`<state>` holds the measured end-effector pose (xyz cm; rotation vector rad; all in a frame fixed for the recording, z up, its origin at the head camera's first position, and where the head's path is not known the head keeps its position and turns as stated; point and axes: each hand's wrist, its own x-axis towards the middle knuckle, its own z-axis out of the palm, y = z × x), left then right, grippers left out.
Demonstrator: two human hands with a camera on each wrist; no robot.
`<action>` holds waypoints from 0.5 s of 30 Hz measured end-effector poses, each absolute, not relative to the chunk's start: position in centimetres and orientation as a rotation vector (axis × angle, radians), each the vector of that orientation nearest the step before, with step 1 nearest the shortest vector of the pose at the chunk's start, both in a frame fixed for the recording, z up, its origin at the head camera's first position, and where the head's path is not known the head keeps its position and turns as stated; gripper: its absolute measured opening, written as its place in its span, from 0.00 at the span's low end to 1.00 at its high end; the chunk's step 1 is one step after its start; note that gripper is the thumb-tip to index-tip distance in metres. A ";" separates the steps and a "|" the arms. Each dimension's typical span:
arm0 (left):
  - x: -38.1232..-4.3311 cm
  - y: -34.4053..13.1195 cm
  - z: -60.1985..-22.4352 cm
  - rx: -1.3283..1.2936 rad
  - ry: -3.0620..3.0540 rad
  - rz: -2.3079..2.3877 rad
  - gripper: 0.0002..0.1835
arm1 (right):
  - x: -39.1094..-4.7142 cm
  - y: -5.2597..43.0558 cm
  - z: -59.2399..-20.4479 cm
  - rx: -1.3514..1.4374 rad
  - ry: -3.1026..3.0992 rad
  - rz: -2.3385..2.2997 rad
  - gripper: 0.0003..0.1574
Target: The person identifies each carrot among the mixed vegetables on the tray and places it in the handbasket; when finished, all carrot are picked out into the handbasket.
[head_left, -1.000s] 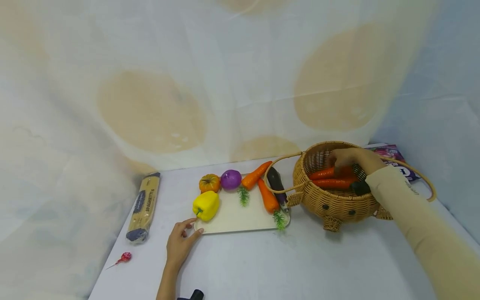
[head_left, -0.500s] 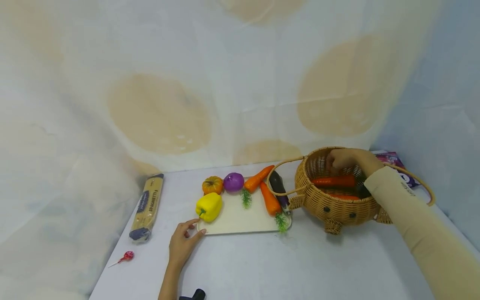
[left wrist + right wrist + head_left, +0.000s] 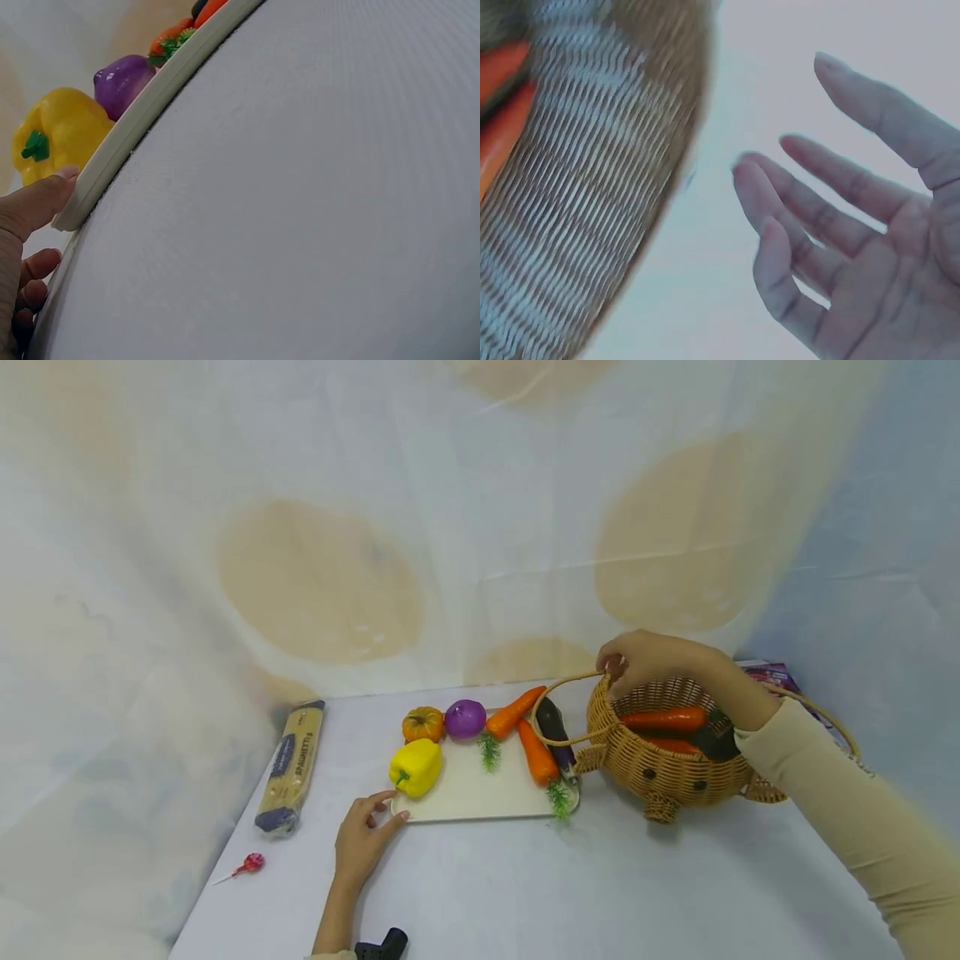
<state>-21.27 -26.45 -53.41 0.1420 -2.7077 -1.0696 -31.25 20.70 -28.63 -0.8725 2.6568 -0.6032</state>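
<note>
My left hand [image 3: 360, 843] grips the near-left corner of a cream tray [image 3: 468, 802], thumb on the rim in the left wrist view. On the tray lie a yellow bell pepper [image 3: 416, 767], a small pumpkin [image 3: 423, 725], a purple onion-like vegetable [image 3: 465, 719], two carrots [image 3: 537, 752] and an eggplant [image 3: 551, 722]. My right hand [image 3: 648, 662] is over the left rim of a wicker basket [image 3: 675, 783]. Its fingers are spread, hold nothing and stand apart from the basket wall in the right wrist view. Carrots [image 3: 667, 719] and a dark green thing [image 3: 716, 739] lie inside the basket.
A spaghetti pack [image 3: 292, 768] and a red lollipop [image 3: 253, 862] lie at the left. The basket's handle loop [image 3: 558, 742] overhangs the tray's right end. Behind the basket is a purple package [image 3: 772, 674], partly hidden. A patterned cloth [image 3: 510, 568] hangs behind the table.
My right hand has come up out of the basket and moved left to its rim, holding nothing. My left hand stays at the tray corner.
</note>
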 end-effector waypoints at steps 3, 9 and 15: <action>-21.4 -26.3 -53.5 0.141 -2.693 -1.064 0.24 | -29.5 18.3 -29.2 -0.868 2.717 -0.683 0.26; -21.4 -25.9 -53.6 0.120 -2.665 -1.072 0.24 | -26.1 14.1 -32.8 -0.846 2.753 -0.927 0.26; -21.5 -25.8 -53.5 0.132 -2.678 -1.078 0.24 | -23.8 10.6 -38.5 -0.877 2.732 -1.168 0.27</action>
